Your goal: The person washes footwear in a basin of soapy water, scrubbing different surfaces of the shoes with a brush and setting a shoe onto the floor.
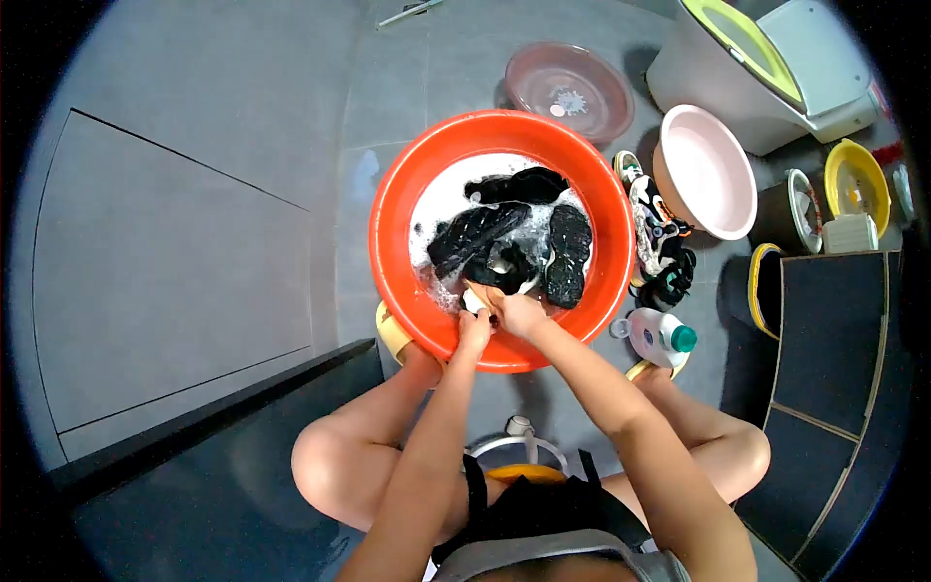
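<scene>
A large red-orange basin (391, 262) holds foamy water and several soaked black shoes. At its near side, my left hand (475, 328) is closed on a black shoe (506, 267) with a pale lining. My right hand (517, 312) grips the same shoe from the right, its fingers partly hidden at the opening. A tan piece (482, 291) shows between the two hands. Another dark shoe (568, 254) lies sole up along the right wall, one (477, 236) slants at the left, and one (519, 186) floats at the back.
Right of the basin are more shoes (658, 233), a white bottle with a green cap (661, 338) and a pink basin (708, 175). Behind stands a translucent basin (606, 92). A white bin (713, 87), yellow basin (878, 184) and dark tiled block (824, 339) are farther right.
</scene>
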Demonstrator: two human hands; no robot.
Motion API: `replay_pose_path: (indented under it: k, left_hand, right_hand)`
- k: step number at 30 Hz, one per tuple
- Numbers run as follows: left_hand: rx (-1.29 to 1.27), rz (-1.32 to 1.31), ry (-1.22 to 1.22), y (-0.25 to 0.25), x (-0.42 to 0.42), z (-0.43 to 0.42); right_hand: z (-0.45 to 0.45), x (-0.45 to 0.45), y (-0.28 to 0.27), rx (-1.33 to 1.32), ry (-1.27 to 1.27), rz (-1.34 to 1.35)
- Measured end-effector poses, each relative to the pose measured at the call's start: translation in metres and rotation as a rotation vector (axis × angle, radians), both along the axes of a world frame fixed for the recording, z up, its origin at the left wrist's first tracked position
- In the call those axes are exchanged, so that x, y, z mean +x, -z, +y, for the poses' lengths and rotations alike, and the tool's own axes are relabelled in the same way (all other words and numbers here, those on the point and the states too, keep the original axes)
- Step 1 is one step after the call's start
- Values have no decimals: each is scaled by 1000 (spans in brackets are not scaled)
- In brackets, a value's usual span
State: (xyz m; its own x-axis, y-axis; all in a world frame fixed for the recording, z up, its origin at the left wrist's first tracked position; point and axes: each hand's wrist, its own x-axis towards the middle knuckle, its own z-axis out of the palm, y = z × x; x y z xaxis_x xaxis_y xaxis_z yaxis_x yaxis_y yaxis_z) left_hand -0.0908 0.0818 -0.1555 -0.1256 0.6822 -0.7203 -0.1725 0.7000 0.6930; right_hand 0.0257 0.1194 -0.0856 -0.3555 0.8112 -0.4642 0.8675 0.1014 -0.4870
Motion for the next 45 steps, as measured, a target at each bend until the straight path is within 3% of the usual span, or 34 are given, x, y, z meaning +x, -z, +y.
replay_pose_path:
  k: [5,7,8,13,18,21,24,28,31,32,33,35,37,39,41,42,43,45]
  left_hand:
    - [51,-105,-64,-1,-2,0]
    - [-44,-247,-195,-39,-2,2]
    - [27,-366,-134,-32,-5,1]
    - [-94,-366,-125,-41,-7,2]
    - [-137,-460,-245,-27,-16,7]
    - [-199,-574,-335,-7,-24,5]
    - [-190,-561,-414,-6,-21,8]
    - [-209,-413,-348,8,-21,10]
    - [-136,-56,-256,-10,-10,17]
    - [-13,128,-134,-14,-10,21]
    - [220,364,-39,65,-17,17]
    - [86,262,-4,27,-14,27]
    - [89,166,-62,22,-12,28]
    - [7,237,17,-4,-10,28]
    - [45,222,6,5,-9,23]
    - [234,430,47,53,-11,14]
    - [433,601,104,42,-7,12]
    - [229,292,30,30,-10,14]
  right_hand:
    - [-17,5,13,164,186,405]
    - [-33,24,-2,65,59,305]
    - [-41,32,-8,55,31,306]
    - [-14,25,-29,44,-107,110]
    - [-8,-21,26,105,224,293]
    - [-39,-2,22,-238,472,628]
    - [-62,34,-74,-709,698,605]
    - [-70,48,-79,-562,877,538]
    - [-58,49,-43,-431,858,425]
    - [-55,46,-26,-217,739,295]
    - [-52,44,-6,-149,699,281]
    - [-43,40,22,-10,620,250]
    - [-27,35,28,14,510,256]
    - [-2,38,54,-54,387,134]
    - [28,39,49,-99,535,44]
    - [42,39,43,-133,484,-90]
    - [49,35,43,-114,508,-77]
    - [39,24,42,-169,629,-39]
